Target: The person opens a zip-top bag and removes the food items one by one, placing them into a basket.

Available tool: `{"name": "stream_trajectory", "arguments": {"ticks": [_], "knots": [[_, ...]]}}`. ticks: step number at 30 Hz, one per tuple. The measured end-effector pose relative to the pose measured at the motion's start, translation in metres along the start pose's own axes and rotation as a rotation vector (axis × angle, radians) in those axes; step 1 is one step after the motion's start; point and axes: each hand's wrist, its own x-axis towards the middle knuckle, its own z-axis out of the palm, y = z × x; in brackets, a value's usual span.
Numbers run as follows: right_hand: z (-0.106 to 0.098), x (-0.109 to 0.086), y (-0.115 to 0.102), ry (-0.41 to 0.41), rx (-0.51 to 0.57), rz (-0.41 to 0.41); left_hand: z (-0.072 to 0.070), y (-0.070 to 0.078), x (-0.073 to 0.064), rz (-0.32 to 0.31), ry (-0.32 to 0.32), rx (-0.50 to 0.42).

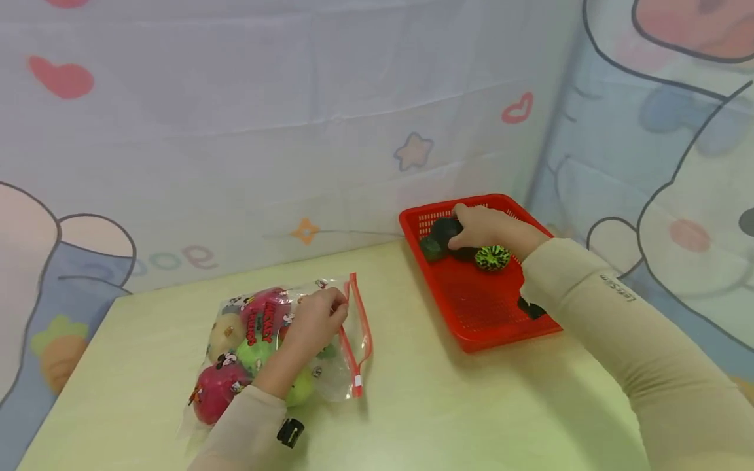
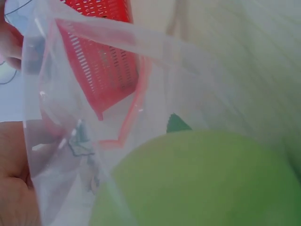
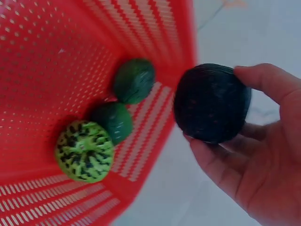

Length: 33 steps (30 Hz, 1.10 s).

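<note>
My right hand grips a round, nearly black fruit between thumb and fingers, over the back left part of a red plastic basket. Inside the basket lie two dark green oval fruits and a small green-and-black striped gourd. On the left, a clear printed zip bag lies on the table with several round fruits in it, red, beige and green. My left hand pinches the bag near its red zip strip. A green fruit fills the lower left wrist view, behind the clear plastic.
Both bag and basket stand on a pale yellow table, the basket at the back right. A printed cloth hangs behind the table and along the right side. Small black clips show by both wrists, the left clip near the bag.
</note>
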Motion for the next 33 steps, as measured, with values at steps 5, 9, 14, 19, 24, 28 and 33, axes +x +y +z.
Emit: {"name": "stream_trajectory", "arguments": {"ticks": [5,9,14,19,24,28,33], "knots": [[0.018,0.033,0.009,-0.146,-0.046,0.015,0.001,0.002,0.002,0.004,0.007,0.018],[0.038,0.041,0.016,-0.236,-0.028,0.043,0.004,0.006,0.002,0.003,0.003,-0.001],[0.056,0.043,0.022,-0.287,-0.006,0.09,0.007,0.013,0.001,-0.001,-0.026,-0.021],[0.067,0.044,0.023,-0.296,0.032,0.141,0.003,0.015,-0.001,-0.028,-0.033,-0.007],[0.07,0.043,0.022,-0.292,0.132,0.216,0.001,0.017,0.0,-0.008,-0.021,0.015],[0.07,0.043,0.023,-0.312,0.142,0.168,0.003,0.017,0.003,-0.023,-0.036,0.001],[0.064,0.043,0.028,-0.301,0.085,0.067,0.006,0.018,0.007,-0.028,-0.047,-0.016]]}}
